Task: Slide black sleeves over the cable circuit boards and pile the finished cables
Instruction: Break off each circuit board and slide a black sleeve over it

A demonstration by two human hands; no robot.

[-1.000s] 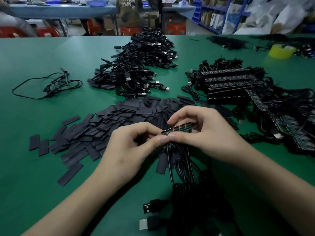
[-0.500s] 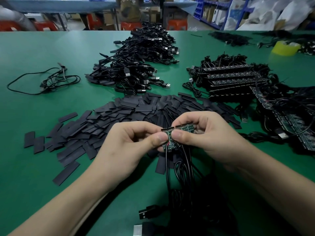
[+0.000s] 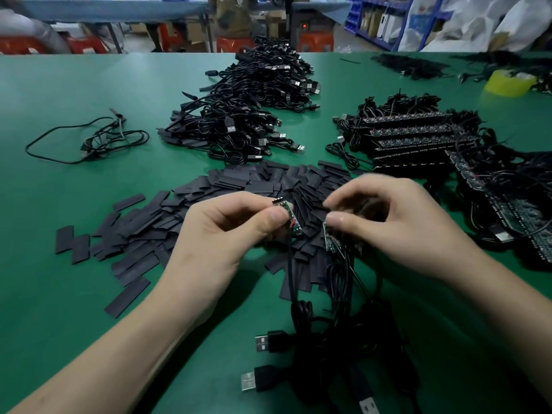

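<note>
Boards (image 3: 294,227) sit pinched in left hand (image 3: 227,234), right hand (image 3: 397,225).

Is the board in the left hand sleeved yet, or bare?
Bare: the board pinched by the left hand shows green circuitry, nothing black over it; the sleeves lie loose on the table.

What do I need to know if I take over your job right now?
Left hand pinches one bare circuit board. Right hand pinches a few more boards. Their cables trail onto the table.
Loose black sleeves lie just beyond the hands.
Done: finished cables are piled farther back.
Left: sleeve the held boards, then the stacked boards on the right.
</note>
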